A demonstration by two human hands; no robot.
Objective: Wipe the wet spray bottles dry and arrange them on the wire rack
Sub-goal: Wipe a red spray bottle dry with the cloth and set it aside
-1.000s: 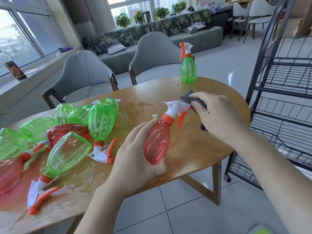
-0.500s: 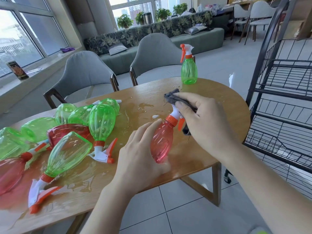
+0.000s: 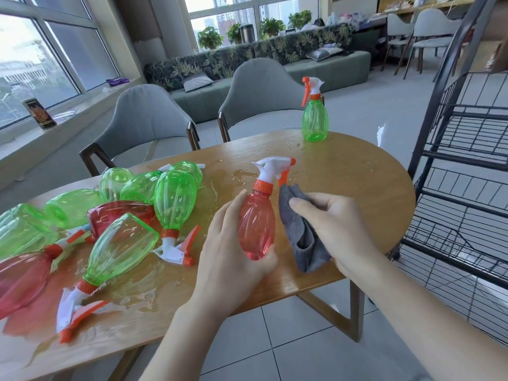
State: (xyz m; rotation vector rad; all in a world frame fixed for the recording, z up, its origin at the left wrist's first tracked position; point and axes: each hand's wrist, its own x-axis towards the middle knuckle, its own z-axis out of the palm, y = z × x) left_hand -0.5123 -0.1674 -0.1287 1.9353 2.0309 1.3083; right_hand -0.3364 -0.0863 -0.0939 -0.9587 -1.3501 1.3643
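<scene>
My left hand [image 3: 231, 251] grips a red spray bottle [image 3: 257, 224] by its base, held nearly upright above the wooden table [image 3: 343, 174], its white and orange trigger head pointing right. My right hand [image 3: 338, 229] holds a grey cloth [image 3: 299, 232] against the bottle's right side. Several wet green and red spray bottles [image 3: 118, 229] lie in a pile on the left of the table. One green spray bottle [image 3: 314, 116] stands upright at the far edge. The black wire rack [image 3: 464, 171] stands to the right of the table, its shelves bare.
Puddles of water [image 3: 242, 174] spread over the tabletop around the pile. Two grey chairs [image 3: 148, 125] stand behind the table. A sofa and windows lie beyond. Tiled floor shows between the table and the rack.
The red bottle has been raised from a slant to nearly upright. My right hand with the cloth has slid from the trigger head down to the bottle's right side.
</scene>
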